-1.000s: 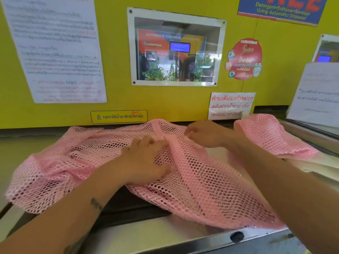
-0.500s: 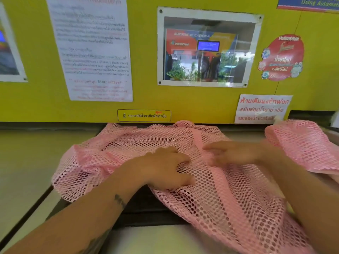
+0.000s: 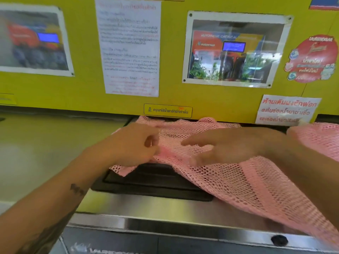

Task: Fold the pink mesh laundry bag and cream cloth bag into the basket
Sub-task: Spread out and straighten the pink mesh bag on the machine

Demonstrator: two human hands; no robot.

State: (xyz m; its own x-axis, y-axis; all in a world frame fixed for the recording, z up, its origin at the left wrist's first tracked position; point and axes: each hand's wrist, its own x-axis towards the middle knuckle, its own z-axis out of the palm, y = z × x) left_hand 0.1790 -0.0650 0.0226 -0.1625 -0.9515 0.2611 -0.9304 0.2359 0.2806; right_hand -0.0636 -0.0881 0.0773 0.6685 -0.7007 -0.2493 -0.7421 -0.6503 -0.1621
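Note:
The pink mesh laundry bag (image 3: 244,182) lies spread over the top of a steel machine, draping off the front right. My left hand (image 3: 135,143) has its fingers curled around a bunched left part of the mesh. My right hand (image 3: 223,145) rests flat on the mesh just to the right, fingers spread and pointing left. A second pink mesh portion (image 3: 319,136) shows at the right edge. Neither the cream cloth bag nor the basket is in view.
A black recessed panel (image 3: 152,182) sits under the mesh on the steel machine top (image 3: 165,213). Behind stands a yellow wall (image 3: 84,85) with paper notices, stickers and a framed window (image 3: 234,50). A pale surface (image 3: 45,153) lies to the left.
The left part of the mesh has been gathered in toward the middle, so the bag covers less to the left. My left hand closed on it. The view shifted left.

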